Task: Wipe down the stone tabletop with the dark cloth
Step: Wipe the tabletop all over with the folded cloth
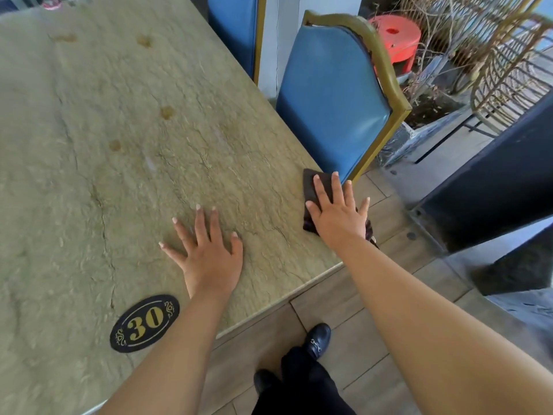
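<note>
The stone tabletop is beige-green with a rough veined surface and a few brownish stains toward the middle and far side. A dark cloth lies flat at the table's right edge near the corner. My right hand presses down on the cloth with fingers spread, covering most of it, and part of the cloth hangs over the edge. My left hand rests flat on the bare stone to the left, fingers apart, holding nothing.
A black oval plaque reading 30 sits near the front edge. Two blue padded chairs with gold frames stand along the right side. Beyond them are a red stool, a wire chair and dark panels. My shoes are on the wood-look floor.
</note>
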